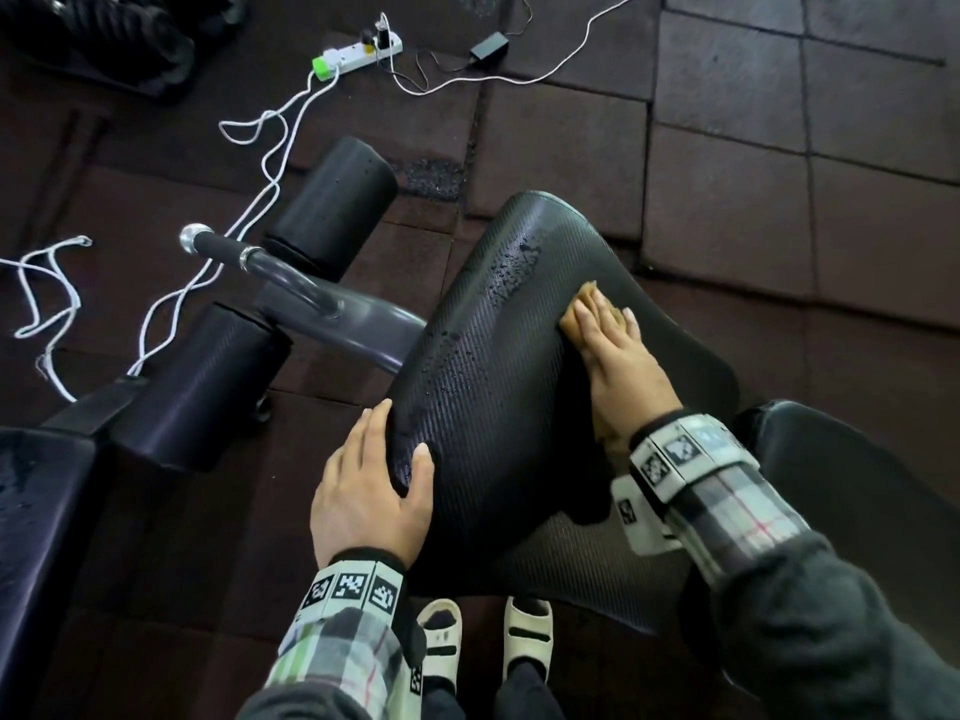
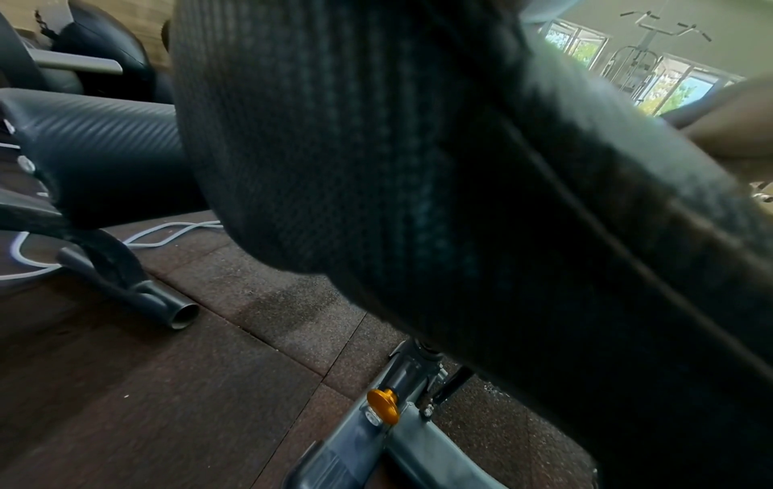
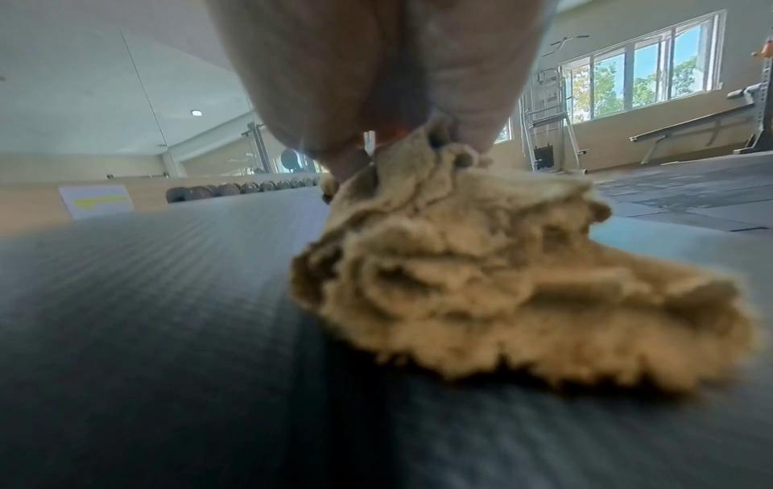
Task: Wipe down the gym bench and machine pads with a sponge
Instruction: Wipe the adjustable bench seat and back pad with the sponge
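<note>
The soft, light sponge [image 1: 587,317] is pressed flat on the wet pad [image 1: 498,356] under the straight right fingers [image 1: 597,324], while the pad edge is gripped by the curled left hand [image 1: 371,491].

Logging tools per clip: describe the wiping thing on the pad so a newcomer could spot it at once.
Start at the big black ribbed seat pad in the middle of the head view, beaded with droplets on its left half. On its right half, the right hand presses flat on a crumpled tan fuzzy sponge-cloth, which peeks out under the fingers. It is the only light, soft thing on the black pad.
</note>
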`<state>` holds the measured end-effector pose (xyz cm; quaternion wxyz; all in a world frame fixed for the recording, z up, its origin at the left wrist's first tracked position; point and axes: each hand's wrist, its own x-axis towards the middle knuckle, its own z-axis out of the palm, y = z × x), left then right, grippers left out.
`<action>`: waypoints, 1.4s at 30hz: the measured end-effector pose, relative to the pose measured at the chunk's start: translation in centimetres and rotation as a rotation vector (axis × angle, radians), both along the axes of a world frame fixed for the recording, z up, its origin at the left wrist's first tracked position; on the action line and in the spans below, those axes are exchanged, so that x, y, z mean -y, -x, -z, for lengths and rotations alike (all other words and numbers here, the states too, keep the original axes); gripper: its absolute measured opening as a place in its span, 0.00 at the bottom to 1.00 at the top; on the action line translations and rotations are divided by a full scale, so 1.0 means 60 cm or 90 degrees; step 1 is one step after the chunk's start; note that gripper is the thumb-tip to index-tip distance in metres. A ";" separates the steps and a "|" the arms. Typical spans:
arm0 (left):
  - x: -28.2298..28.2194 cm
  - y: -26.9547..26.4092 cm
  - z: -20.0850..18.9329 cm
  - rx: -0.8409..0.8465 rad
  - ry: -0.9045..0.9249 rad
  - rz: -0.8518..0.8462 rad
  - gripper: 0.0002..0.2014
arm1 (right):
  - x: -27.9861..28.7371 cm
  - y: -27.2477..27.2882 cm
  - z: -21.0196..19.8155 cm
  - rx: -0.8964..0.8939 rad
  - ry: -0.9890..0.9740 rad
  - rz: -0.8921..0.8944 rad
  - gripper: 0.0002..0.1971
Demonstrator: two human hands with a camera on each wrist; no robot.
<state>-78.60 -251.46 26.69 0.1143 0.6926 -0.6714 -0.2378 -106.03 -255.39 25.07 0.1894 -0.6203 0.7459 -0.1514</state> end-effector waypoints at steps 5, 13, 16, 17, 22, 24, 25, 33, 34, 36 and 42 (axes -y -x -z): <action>0.000 0.001 0.000 0.001 0.010 0.002 0.33 | 0.021 -0.076 -0.008 -0.023 0.071 -0.123 0.31; 0.000 0.002 -0.001 -0.001 0.015 0.005 0.33 | -0.118 -0.033 0.003 -0.027 0.082 -0.177 0.37; 0.001 0.002 -0.002 0.001 0.011 0.002 0.34 | -0.089 0.008 0.026 -0.019 0.025 -0.101 0.35; 0.001 0.002 -0.002 0.000 0.009 0.002 0.34 | -0.070 0.008 0.026 -0.010 0.009 -0.061 0.35; 0.001 0.000 -0.001 0.005 0.002 0.004 0.34 | 0.006 -0.049 -0.008 0.003 0.059 -0.032 0.30; 0.001 0.000 -0.001 0.007 -0.001 0.004 0.34 | 0.003 -0.070 0.001 -0.012 0.053 -0.087 0.30; 0.001 -0.001 -0.001 0.007 -0.002 0.004 0.34 | -0.007 -0.080 0.006 -0.019 0.048 -0.116 0.31; 0.000 -0.002 0.000 0.001 0.001 0.008 0.34 | -0.166 -0.056 0.018 0.021 0.085 -0.148 0.39; 0.000 -0.003 0.001 -0.003 0.000 0.008 0.35 | -0.174 -0.042 0.026 0.025 0.071 -0.130 0.39; 0.001 -0.005 0.002 -0.017 -0.002 0.010 0.35 | -0.170 -0.031 0.033 0.041 0.048 -0.075 0.37; 0.000 -0.018 0.009 -0.110 0.004 0.007 0.37 | -0.082 -0.090 -0.005 0.037 0.093 -0.009 0.30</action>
